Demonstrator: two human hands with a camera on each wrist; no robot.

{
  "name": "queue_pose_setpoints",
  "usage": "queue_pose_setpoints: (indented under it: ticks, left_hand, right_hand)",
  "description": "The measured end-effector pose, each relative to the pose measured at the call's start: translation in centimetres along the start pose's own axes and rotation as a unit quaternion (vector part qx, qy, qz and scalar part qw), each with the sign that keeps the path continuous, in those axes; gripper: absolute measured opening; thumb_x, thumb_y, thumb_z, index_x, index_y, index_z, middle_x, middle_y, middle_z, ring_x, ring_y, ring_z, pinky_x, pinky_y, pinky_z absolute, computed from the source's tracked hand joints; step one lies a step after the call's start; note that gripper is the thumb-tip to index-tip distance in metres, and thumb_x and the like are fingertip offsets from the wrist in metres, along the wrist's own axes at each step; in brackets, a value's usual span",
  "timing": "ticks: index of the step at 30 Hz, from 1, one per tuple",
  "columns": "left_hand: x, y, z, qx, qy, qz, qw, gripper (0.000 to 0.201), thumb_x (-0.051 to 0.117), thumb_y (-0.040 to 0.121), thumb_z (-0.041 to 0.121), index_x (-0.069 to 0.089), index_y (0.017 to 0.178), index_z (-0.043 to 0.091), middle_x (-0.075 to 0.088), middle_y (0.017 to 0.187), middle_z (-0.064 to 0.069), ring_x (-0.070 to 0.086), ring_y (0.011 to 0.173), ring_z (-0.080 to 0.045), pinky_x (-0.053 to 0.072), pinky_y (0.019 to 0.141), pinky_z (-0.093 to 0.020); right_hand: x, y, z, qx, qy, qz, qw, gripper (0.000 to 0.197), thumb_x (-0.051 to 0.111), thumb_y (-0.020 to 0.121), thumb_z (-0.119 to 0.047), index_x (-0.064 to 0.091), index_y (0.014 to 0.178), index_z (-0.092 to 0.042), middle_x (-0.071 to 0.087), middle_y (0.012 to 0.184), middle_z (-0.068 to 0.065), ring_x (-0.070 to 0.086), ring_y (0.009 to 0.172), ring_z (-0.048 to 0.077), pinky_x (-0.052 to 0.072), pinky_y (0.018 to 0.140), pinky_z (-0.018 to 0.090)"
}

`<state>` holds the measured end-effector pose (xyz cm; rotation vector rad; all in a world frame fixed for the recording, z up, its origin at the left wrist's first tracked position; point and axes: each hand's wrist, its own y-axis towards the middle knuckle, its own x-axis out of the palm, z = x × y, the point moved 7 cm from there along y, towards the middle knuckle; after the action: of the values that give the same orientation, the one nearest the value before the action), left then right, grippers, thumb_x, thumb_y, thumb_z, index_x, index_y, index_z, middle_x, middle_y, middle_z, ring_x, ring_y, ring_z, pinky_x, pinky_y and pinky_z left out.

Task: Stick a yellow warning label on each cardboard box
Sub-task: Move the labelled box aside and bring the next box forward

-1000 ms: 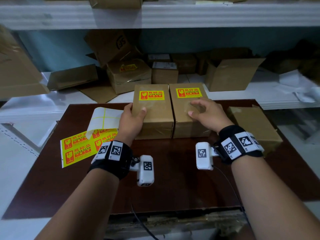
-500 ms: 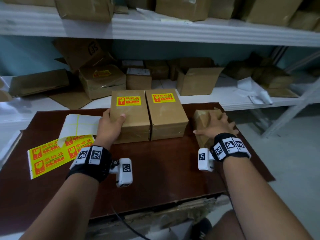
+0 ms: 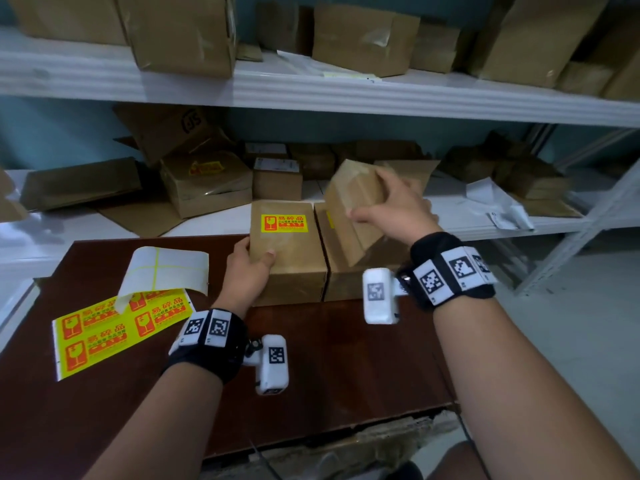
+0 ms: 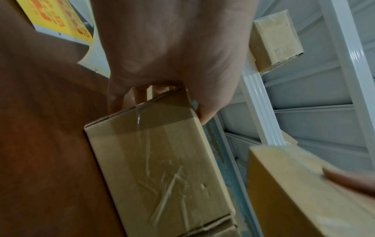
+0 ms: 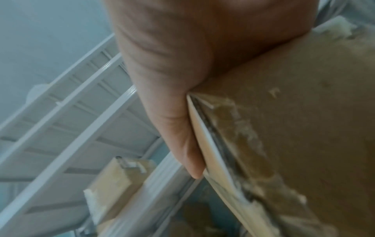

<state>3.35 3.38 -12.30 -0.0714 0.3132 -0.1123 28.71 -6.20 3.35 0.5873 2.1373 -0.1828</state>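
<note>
Two cardboard boxes stand side by side on the dark brown table (image 3: 346,368). The left box (image 3: 287,251) carries a yellow warning label (image 3: 284,223) on top. My left hand (image 3: 247,268) grips its near left corner, thumb on top; the left wrist view shows the same box (image 4: 162,168). The right box (image 3: 349,282) is mostly hidden behind a third, plain box (image 3: 353,206), which my right hand (image 3: 391,209) holds tilted in the air above it. That plain box (image 5: 294,128) fills the right wrist view. A sheet of yellow labels (image 3: 114,330) lies at the table's left.
A curled white backing sheet (image 3: 166,271) lies over the label sheet. Behind the table runs a white shelf (image 3: 346,95) crowded with cardboard boxes, one of them bearing a yellow label (image 3: 206,168). Loose paper (image 3: 498,202) sits on the lower shelf at right. Grey floor shows to the right.
My right hand left the right labelled box, took hold of the plain box at the table's right end and lifted it leftward, tilted above that box. My left hand stayed on the left box.
</note>
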Motion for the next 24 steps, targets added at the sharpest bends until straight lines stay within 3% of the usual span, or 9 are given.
queue_pose_setpoints:
  ticks: [3, 5, 7, 9, 12, 16, 19, 21, 24]
  left_hand:
    - [1.8, -0.5, -0.1, -0.035, -0.099, -0.067, 0.992, 0.047, 0.054, 0.097, 0.043, 0.046, 0.141, 0.031, 0.058, 0.133, -0.001, 0.061, 0.113, -0.020, 0.053, 0.092, -0.042]
    - [2.1, -1.0, 0.1, -0.064, -0.141, -0.093, 0.983, 0.042, 0.049, 0.097, 0.049, 0.050, 0.138, 0.035, 0.060, 0.133, 0.002, 0.058, 0.119, -0.021, 0.051, 0.093, -0.046]
    - [0.7, -1.2, 0.9, -0.067, -0.184, -0.071, 0.978, 0.049, 0.047, 0.100, 0.048, 0.040, 0.145, 0.032, 0.057, 0.136, 0.000, 0.054, 0.123, -0.023, 0.049, 0.095, -0.048]
    - [-1.5, -1.2, 1.7, -0.056, -0.250, -0.044, 0.966, 0.058, 0.050, 0.099, 0.050, 0.030, 0.150, 0.031, 0.054, 0.136, -0.003, 0.054, 0.122, -0.021, 0.051, 0.094, -0.049]
    - [-4.8, -1.7, 3.1, -0.032, -0.323, -0.047, 0.945, 0.064, 0.058, 0.091, 0.056, 0.031, 0.145, 0.035, 0.052, 0.134, -0.003, 0.054, 0.122, -0.022, 0.053, 0.092, -0.056]
    - [-7.6, -1.7, 3.8, -0.002, -0.319, -0.087, 0.944, 0.066, 0.064, 0.083, 0.062, 0.046, 0.140, 0.034, 0.061, 0.134, -0.003, 0.059, 0.121, -0.026, 0.056, 0.087, -0.054]
    - [-10.0, -0.9, 2.5, -0.021, -0.282, -0.055, 0.957, 0.084, 0.074, 0.070, 0.069, 0.045, 0.142, 0.036, 0.063, 0.132, -0.003, 0.063, 0.117, -0.026, 0.059, 0.078, -0.045]
    - [-11.1, -0.4, 1.2, -0.034, -0.264, -0.033, 0.963, 0.085, 0.079, 0.068, 0.061, 0.048, 0.141, 0.030, 0.069, 0.124, -0.004, 0.068, 0.110, -0.027, 0.058, 0.079, -0.043]
    - [-10.7, -0.1, -0.4, -0.039, -0.262, -0.043, 0.963, 0.061, 0.076, 0.077, 0.042, 0.058, 0.132, 0.022, 0.072, 0.118, -0.008, 0.071, 0.104, -0.027, 0.057, 0.073, -0.037]
  right_hand:
    - [3.0, -0.1, -3.5, -0.028, 0.076, -0.055, 0.995, 0.095, 0.083, 0.069, -0.048, 0.034, 0.151, -0.042, 0.030, 0.148, 0.002, 0.042, 0.133, 0.028, 0.035, 0.114, 0.049]
    - [4.9, -0.3, -5.0, -0.033, 0.069, -0.066, 0.995, 0.100, 0.083, 0.065, -0.052, 0.034, 0.151, -0.041, 0.029, 0.149, 0.002, 0.042, 0.134, 0.027, 0.034, 0.115, 0.045]
    - [6.6, -0.6, -6.1, -0.038, 0.050, -0.069, 0.996, 0.105, 0.079, 0.058, -0.060, 0.034, 0.150, -0.042, 0.027, 0.150, 0.001, 0.042, 0.135, 0.029, 0.034, 0.115, 0.050]
    - [8.0, -0.9, -7.2, -0.043, 0.021, -0.069, 0.996, 0.102, 0.075, 0.060, -0.065, 0.032, 0.150, -0.043, 0.025, 0.153, 0.001, 0.043, 0.136, 0.031, 0.035, 0.114, 0.051]
    - [9.7, -1.5, -9.5, -0.059, -0.012, -0.063, 0.996, 0.103, 0.066, 0.059, -0.074, 0.031, 0.150, -0.041, 0.025, 0.156, 0.004, 0.040, 0.138, 0.035, 0.035, 0.113, 0.052]
    - [12.2, -2.5, -13.6, -0.089, 0.015, -0.098, 0.991, 0.098, 0.063, 0.066, -0.074, 0.036, 0.151, -0.031, 0.033, 0.153, 0.008, 0.040, 0.138, 0.034, 0.037, 0.113, 0.050]
    - [13.8, -3.4, -15.7, -0.106, 0.091, -0.133, 0.981, 0.084, 0.065, 0.078, -0.063, 0.042, 0.149, -0.027, 0.041, 0.152, 0.007, 0.046, 0.136, 0.030, 0.044, 0.109, 0.048]
    - [14.9, -3.8, -15.7, -0.106, 0.136, -0.156, 0.973, 0.072, 0.067, 0.086, -0.052, 0.044, 0.149, -0.025, 0.046, 0.152, 0.004, 0.048, 0.136, 0.025, 0.045, 0.109, 0.045]
    - [16.6, -4.4, -13.5, -0.068, 0.179, -0.188, 0.963, 0.064, 0.067, 0.091, -0.041, 0.044, 0.148, -0.022, 0.052, 0.148, -0.001, 0.054, 0.130, 0.020, 0.047, 0.108, 0.042]
